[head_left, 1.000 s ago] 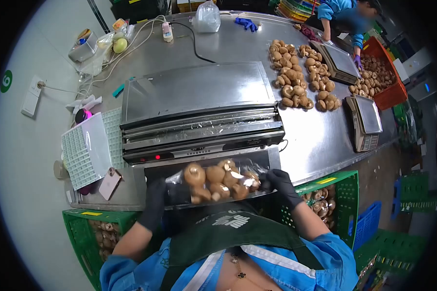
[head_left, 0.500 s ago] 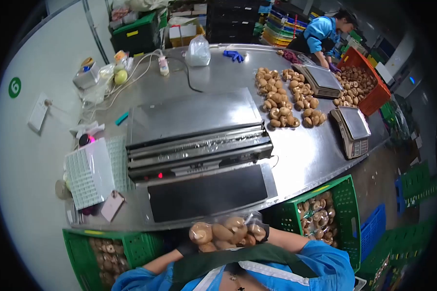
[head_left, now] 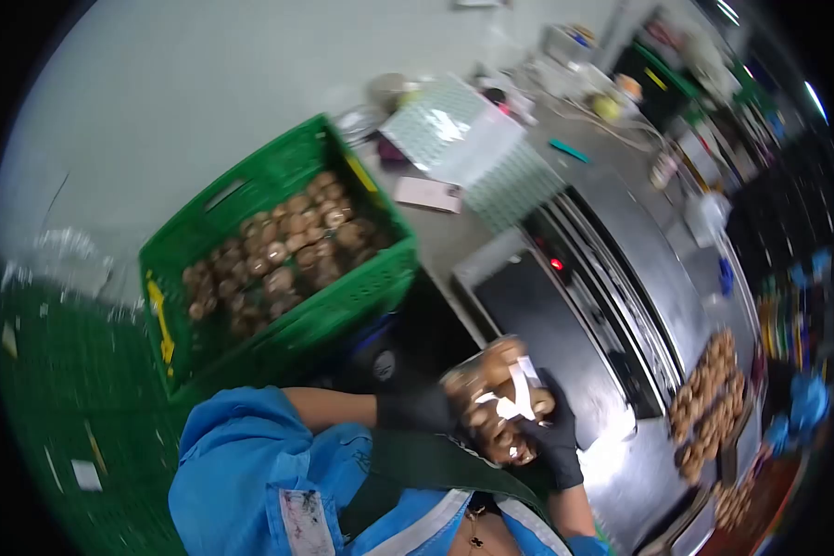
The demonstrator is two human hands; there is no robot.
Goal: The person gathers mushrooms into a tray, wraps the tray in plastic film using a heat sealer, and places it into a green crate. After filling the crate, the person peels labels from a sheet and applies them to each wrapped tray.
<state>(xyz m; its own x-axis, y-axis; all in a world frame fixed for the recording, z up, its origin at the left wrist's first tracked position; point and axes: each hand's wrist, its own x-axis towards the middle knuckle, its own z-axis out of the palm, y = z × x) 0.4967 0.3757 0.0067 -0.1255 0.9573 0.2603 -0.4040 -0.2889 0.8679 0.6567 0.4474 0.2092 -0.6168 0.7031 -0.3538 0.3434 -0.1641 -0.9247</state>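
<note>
A clear bag of brown mushrooms is held in front of my chest, with glare and a white patch on its film. My left hand, black-gloved, grips the bag's left side. On its right side is my right hand, also gloved in black, with its fingers on the film. To the left stands a green crate with several bagged mushrooms inside.
A sealing machine with a red light lies on the metal table. Near it are a phone and light green sheets. Loose mushrooms lie at the right. A co-worker's blue sleeve shows at the far right.
The view has swung left toward the crate and tilted. The bag is now raised between my hands, and more of both gloves shows.
</note>
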